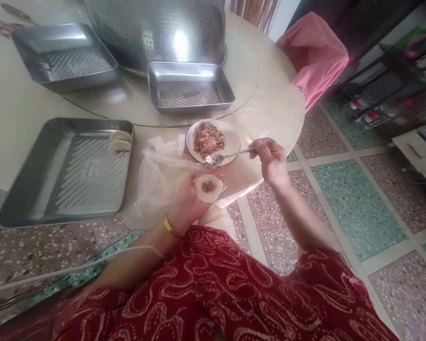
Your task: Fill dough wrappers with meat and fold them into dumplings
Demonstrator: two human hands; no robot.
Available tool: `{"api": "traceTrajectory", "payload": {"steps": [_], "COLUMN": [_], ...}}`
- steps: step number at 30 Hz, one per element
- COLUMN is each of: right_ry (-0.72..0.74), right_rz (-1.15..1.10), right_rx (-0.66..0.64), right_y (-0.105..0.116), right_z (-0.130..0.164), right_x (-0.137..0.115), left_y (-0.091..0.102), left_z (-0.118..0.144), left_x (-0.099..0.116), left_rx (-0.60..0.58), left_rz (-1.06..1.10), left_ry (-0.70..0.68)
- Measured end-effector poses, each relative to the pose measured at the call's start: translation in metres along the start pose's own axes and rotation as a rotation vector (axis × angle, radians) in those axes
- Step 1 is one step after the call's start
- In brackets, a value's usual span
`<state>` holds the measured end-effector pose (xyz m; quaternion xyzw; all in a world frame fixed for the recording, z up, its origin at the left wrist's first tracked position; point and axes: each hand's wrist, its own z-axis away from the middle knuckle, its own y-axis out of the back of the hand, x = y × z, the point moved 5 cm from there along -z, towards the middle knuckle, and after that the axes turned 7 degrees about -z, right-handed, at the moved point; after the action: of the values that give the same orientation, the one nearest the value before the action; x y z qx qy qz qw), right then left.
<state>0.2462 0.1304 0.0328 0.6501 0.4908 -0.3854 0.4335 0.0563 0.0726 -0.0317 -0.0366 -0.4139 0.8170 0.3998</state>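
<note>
My left hand (188, 201) lies palm up at the table's edge and holds a round dumpling wrapper (208, 187) with a small lump of minced filling in its middle. My right hand (270, 161) grips the handle of a metal spoon (224, 157), whose bowl rests at the near rim of a white plate (234, 139) heaped with minced filling. Two folded dumplings (119, 141) lie in the far corner of a large steel tray (69, 173) to the left.
A crumpled clear plastic sheet (152, 177) lies between tray and plate. Two smaller steel trays (189, 86) (64, 57) and a big perforated steel basin (156, 31) stand further back on a glass turntable. A pink-covered chair (314, 54) is at the right.
</note>
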Motion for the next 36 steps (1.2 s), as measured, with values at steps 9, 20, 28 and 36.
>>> {"api": "traceTrajectory", "payload": {"steps": [9, 20, 28, 36], "right_ry": [0.217, 0.794, 0.912, 0.940], "right_rz": [-0.012, 0.150, 0.225, 0.216], "right_rx": [-0.118, -0.142, -0.267, -0.336], "right_y": [0.000, 0.010, 0.001, 0.000], "right_z": [0.035, 0.065, 0.072, 0.081], "right_x": [-0.036, -0.084, -0.097, -0.104], "left_y": [-0.010, -0.015, -0.018, -0.017], "left_z": [0.013, 0.024, 0.031, 0.036], "left_x": [0.009, 0.014, 0.014, 0.017], "left_rx": [-0.151, -0.283, -0.294, -0.276], "left_rz": [0.000, -0.047, -0.077, -0.089], "left_ry": [-0.046, -0.194, -0.181, -0.189]}}
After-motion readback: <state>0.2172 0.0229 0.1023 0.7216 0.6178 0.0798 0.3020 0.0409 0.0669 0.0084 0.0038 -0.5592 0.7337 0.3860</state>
